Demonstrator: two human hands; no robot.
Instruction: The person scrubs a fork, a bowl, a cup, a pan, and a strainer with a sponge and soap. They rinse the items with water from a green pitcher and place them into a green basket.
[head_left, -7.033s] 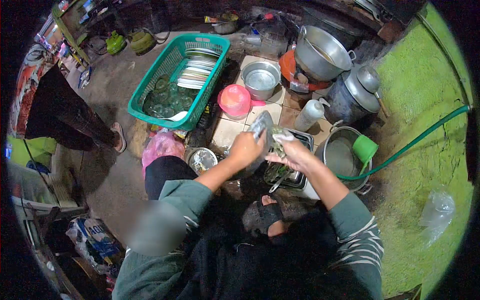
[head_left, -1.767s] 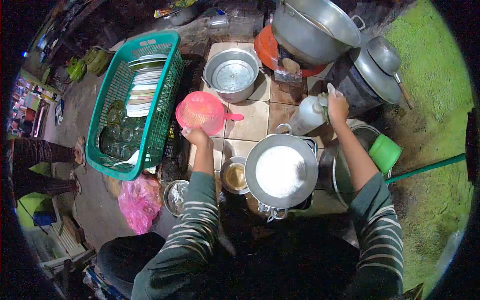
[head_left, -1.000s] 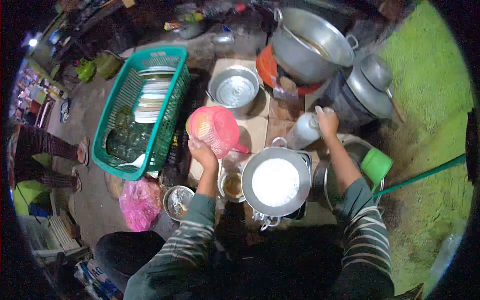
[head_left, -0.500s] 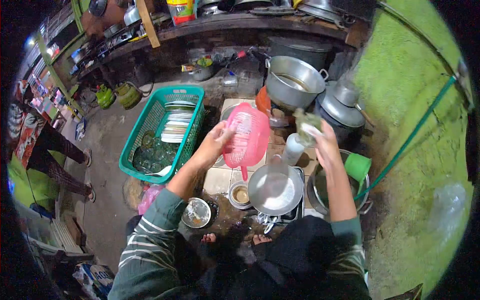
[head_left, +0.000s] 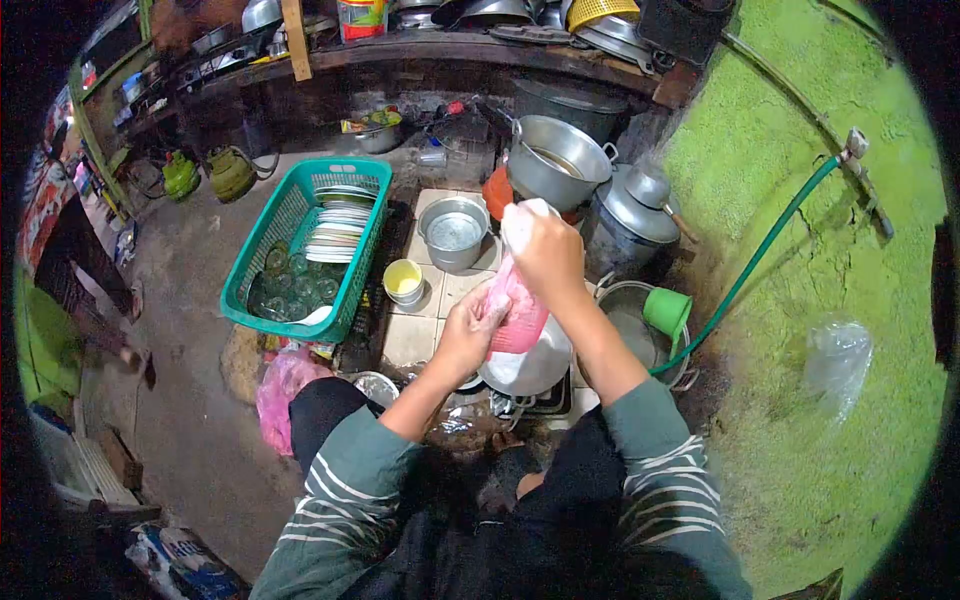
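Observation:
My left hand [head_left: 466, 338] is closed around a pink plastic strainer basket [head_left: 521, 332], held tilted in front of me. On its upper end my right hand [head_left: 550, 255] presses a scrubbing pad [head_left: 520, 222] covered in white foam; the fingers are wrapped round it. Directly below the strainer basket is a wide metal pan [head_left: 535, 372], partly hidden by it. A metal pot [head_left: 455, 228] stands on the tiles beyond my left hand, with a small yellow-lined cup [head_left: 404, 280] to its left.
A teal basket [head_left: 232, 305] with stacked plates and glasses stands at left. To the right, a green dipper [head_left: 666, 312] hangs in a large water pot [head_left: 628, 300], beside a green hose [head_left: 775, 262]. A big two-handled pot [head_left: 560, 180] stands behind. Someone's legs [head_left: 95, 265] are at far left.
My right hand has brought the scrubbing pad leftward onto the strainer basket, which has turned and moved slightly right and down. The view has shifted, and the metal pot and yellow-lined cup now show clearly.

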